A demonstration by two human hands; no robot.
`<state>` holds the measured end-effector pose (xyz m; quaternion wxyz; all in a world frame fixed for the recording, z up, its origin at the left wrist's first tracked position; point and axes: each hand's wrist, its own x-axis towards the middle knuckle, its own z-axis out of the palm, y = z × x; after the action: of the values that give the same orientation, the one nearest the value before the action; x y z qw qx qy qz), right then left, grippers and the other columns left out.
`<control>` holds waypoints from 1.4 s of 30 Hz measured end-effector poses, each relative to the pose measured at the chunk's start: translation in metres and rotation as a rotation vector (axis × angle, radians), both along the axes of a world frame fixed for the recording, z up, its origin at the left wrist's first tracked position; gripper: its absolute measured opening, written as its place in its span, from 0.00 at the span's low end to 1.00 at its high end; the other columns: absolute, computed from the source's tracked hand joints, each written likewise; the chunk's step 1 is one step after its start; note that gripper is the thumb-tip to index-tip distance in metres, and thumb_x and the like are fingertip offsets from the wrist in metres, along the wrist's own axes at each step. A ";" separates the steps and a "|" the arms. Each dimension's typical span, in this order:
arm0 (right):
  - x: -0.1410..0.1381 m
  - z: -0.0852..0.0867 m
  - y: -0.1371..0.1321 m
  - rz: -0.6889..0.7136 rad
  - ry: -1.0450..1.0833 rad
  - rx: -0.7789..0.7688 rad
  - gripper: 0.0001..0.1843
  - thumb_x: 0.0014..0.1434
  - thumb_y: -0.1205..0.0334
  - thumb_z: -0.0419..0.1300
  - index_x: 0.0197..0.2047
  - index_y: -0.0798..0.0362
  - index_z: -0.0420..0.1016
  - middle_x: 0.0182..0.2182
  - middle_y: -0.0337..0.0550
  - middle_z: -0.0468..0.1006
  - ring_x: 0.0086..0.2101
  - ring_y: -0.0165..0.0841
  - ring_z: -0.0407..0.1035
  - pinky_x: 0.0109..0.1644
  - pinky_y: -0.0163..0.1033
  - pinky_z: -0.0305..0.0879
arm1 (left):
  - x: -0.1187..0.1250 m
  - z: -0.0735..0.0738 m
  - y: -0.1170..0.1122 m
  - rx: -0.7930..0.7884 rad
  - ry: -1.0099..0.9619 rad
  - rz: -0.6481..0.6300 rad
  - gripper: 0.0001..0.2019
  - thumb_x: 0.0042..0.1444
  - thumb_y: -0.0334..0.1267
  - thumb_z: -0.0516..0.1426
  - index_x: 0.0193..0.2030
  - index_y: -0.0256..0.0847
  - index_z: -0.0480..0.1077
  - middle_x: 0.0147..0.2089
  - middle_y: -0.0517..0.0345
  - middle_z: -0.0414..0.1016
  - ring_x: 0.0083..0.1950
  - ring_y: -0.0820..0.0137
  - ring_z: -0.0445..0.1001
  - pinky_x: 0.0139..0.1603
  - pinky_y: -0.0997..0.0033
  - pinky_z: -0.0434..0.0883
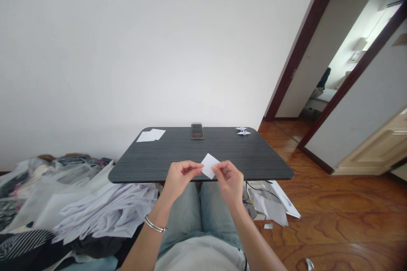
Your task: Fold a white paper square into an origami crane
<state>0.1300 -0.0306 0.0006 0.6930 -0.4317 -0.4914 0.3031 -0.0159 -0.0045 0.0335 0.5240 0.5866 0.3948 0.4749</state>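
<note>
Held paper: a small, white, roughly square sheet of paper [209, 166], between both hands over the table's near edge.
Paper's direction: one corner points away toward the wall, the opposite one toward the lap; fingers cover the side corners, so its long axis cannot be told.
Left hand [182, 176]: thumb and forefinger pinched together on the sheet's left corner; a silver metal bangle [154, 224] circles the wrist.
Right hand [231, 181]: thumb and forefinger pinched on the right side.
Dark, wood-grained table [149, 163]: flat white sheets [146, 136] far left, pointed white folded-paper figures [244, 133] far right.
Dark, brown-rimmed phone [197, 131]: far middle, screen blurred, any writing unreadable.
</note>
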 end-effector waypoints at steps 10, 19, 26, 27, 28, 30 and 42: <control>-0.001 -0.003 0.000 0.010 -0.017 0.001 0.07 0.52 0.62 0.60 0.25 0.54 0.68 0.20 0.38 0.72 0.23 0.30 0.66 0.28 0.34 0.63 | 0.001 0.000 -0.002 -0.088 -0.101 -0.034 0.07 0.39 0.34 0.65 0.28 0.35 0.77 0.27 0.56 0.78 0.28 0.73 0.75 0.35 0.74 0.72; 0.002 -0.005 0.003 -0.001 -0.010 -0.029 0.08 0.52 0.59 0.61 0.26 0.54 0.69 0.21 0.39 0.71 0.23 0.30 0.65 0.28 0.35 0.62 | -0.004 0.001 -0.003 -0.048 -0.056 -0.052 0.10 0.46 0.38 0.61 0.34 0.34 0.76 0.29 0.53 0.78 0.31 0.69 0.75 0.39 0.70 0.72; 0.000 -0.004 0.003 0.020 -0.008 -0.019 0.08 0.52 0.60 0.60 0.26 0.54 0.68 0.21 0.38 0.71 0.23 0.30 0.65 0.28 0.34 0.61 | 0.002 -0.001 -0.003 0.029 -0.105 -0.107 0.16 0.45 0.38 0.62 0.41 0.35 0.68 0.32 0.55 0.75 0.32 0.72 0.74 0.34 0.74 0.70; -0.001 -0.003 0.003 0.024 -0.009 -0.019 0.08 0.52 0.60 0.60 0.26 0.54 0.68 0.20 0.38 0.71 0.23 0.30 0.65 0.27 0.34 0.61 | 0.005 -0.003 -0.003 0.048 -0.105 -0.091 0.18 0.43 0.36 0.64 0.41 0.37 0.66 0.30 0.58 0.74 0.30 0.73 0.73 0.32 0.76 0.69; -0.002 -0.003 0.003 0.026 -0.011 -0.019 0.08 0.52 0.60 0.60 0.26 0.54 0.68 0.20 0.38 0.71 0.23 0.30 0.65 0.27 0.34 0.61 | 0.009 -0.004 -0.003 0.055 -0.114 -0.075 0.18 0.42 0.35 0.64 0.40 0.38 0.65 0.29 0.60 0.73 0.29 0.74 0.72 0.30 0.78 0.68; -0.003 -0.001 0.002 0.026 -0.013 -0.017 0.08 0.52 0.60 0.60 0.26 0.54 0.68 0.21 0.38 0.71 0.23 0.30 0.65 0.27 0.34 0.61 | 0.015 -0.007 -0.004 0.043 -0.143 -0.046 0.15 0.43 0.36 0.63 0.37 0.38 0.63 0.28 0.62 0.72 0.28 0.75 0.72 0.30 0.77 0.68; -0.002 0.000 0.002 0.039 0.022 -0.041 0.09 0.51 0.58 0.61 0.26 0.53 0.67 0.19 0.37 0.70 0.22 0.30 0.64 0.25 0.34 0.61 | 0.011 -0.003 -0.004 -0.111 -0.211 -0.027 0.18 0.41 0.37 0.64 0.40 0.35 0.67 0.23 0.64 0.73 0.26 0.73 0.74 0.34 0.73 0.72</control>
<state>0.1283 -0.0285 0.0009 0.6832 -0.4329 -0.4858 0.3315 -0.0050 -0.0088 0.0306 0.6005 0.5086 0.3553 0.5045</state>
